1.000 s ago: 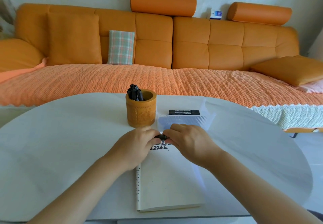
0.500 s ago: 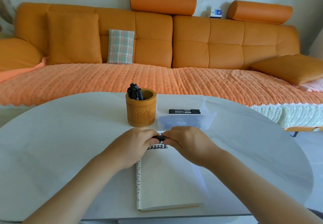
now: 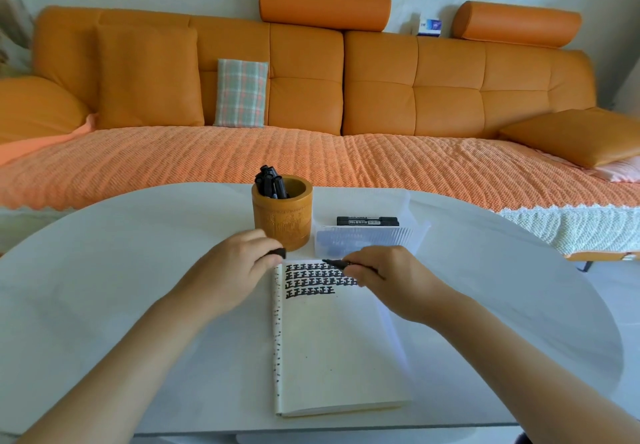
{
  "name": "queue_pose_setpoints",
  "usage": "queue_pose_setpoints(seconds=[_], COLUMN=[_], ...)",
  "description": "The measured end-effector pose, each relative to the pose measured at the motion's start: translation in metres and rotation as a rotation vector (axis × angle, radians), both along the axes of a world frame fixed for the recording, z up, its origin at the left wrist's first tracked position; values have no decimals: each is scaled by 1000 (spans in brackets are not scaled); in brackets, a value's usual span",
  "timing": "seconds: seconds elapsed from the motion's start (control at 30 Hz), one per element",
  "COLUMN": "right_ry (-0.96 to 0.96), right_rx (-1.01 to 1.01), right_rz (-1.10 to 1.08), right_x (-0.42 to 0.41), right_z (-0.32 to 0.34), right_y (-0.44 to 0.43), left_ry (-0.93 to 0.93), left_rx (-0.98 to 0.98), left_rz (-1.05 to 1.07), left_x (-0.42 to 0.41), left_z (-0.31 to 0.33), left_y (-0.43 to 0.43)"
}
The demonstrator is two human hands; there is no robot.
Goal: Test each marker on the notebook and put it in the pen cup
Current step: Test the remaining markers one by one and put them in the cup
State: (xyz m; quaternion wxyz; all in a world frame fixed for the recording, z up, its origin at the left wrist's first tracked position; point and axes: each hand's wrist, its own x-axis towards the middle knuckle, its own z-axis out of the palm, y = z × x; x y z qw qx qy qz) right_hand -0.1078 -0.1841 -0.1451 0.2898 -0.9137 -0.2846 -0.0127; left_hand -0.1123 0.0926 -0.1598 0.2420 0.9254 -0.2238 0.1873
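While uncapped, slim cylindrical black marker (image 3: 337,263)

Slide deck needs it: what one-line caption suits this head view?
Right hand holds an uncapped marker over the notebook, left hand holds its cap beside the pen cup.

One notebook (image 3: 332,350), one pen cup (image 3: 282,222), one clear box (image 3: 367,241), one cap (image 3: 277,253); held marker (image 3: 337,263), boxed marker (image 3: 367,221): two.

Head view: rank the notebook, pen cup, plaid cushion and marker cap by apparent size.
1. notebook
2. pen cup and plaid cushion: alike; the cushion sits much farther back.
3. marker cap, pinched in the left hand.
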Motion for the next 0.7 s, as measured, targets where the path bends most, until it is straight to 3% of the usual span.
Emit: queue_pose_setpoints(seconds=[0.17, 0.3, 0.5, 0.7], right_ry=[-35, 117, 392, 420], right_rx=[75, 294, 601, 623], right_rz=[-13, -20, 1, 25], right_x=[2, -3, -4, -3], right_z=[-7, -4, -5, -7], right_y=[-2, -1, 2, -2], left_ry=[143, 167, 175, 224], left_rx=[29, 83, 54, -28], left_rz=[188, 270, 262, 171], left_x=[2, 3, 4, 3], left_z=[-19, -26, -33, -32], left_y=[9, 12, 12, 1])
